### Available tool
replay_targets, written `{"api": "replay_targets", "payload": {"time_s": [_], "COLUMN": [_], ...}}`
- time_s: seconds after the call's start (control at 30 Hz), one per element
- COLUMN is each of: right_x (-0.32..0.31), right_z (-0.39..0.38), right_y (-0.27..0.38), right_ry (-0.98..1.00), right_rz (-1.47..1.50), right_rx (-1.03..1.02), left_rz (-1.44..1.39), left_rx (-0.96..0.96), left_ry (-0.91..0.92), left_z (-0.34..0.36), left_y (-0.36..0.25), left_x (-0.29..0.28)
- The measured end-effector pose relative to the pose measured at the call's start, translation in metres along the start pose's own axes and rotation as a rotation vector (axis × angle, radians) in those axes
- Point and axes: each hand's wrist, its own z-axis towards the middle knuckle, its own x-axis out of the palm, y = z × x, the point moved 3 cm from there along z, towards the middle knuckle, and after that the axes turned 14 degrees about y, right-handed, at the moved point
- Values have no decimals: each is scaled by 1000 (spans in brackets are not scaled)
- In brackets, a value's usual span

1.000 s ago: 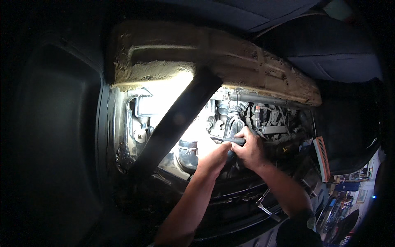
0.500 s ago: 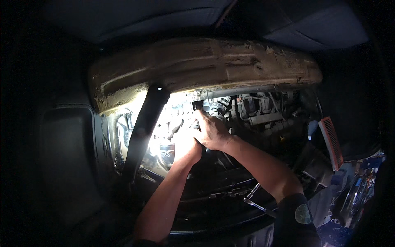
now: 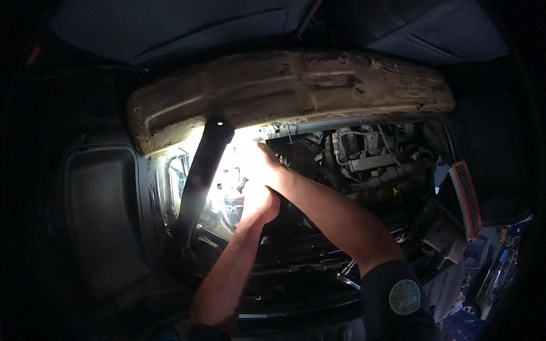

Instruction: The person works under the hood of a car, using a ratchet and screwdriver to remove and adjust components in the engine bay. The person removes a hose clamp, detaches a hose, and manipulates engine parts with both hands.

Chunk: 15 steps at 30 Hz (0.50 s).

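Note:
My left hand [image 3: 260, 202] and my right hand [image 3: 265, 165] are close together in the brightly lit side of an engine bay [image 3: 367, 162], just right of a long dark bar [image 3: 201, 176] that lies slanted across it. My right hand reaches above my left one. Glare washes out the fingers of both, so I cannot make out what they hold or touch. A dark round housing [image 3: 232, 209] with pale markings sits left of my left hand.
A dirty tan padded panel [image 3: 284, 79] borders the bay's far side. An orange-rimmed air filter [image 3: 463, 199] leans at right, near a small yellow handle [image 3: 396, 191]. A metal ratchet tool [image 3: 348, 278] lies beside my right forearm. Dark trim [image 3: 102, 216] fills the left.
My right hand has moved left and up into the glare. The dark tool visible between my hands a second ago is now hidden. The camera view has shifted.

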Motion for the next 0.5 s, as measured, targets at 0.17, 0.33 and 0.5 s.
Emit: {"api": "replay_targets", "payload": {"time_s": [0.17, 0.33, 0.5], "right_x": [4, -30, -18], "right_z": [31, -59, -138], "right_y": [-20, -11, 21], "right_ry": [-4, -35, -254], "right_rz": [146, -191, -619], "right_rx": [-76, -305, -221], "left_rz": [-509, 602, 503], "left_rx": [79, 274, 355], "left_ry": [-157, -428, -411], "left_z": [0, -28, -25], "left_y": [-7, -37, -37], "left_x": [9, 0, -2]}}
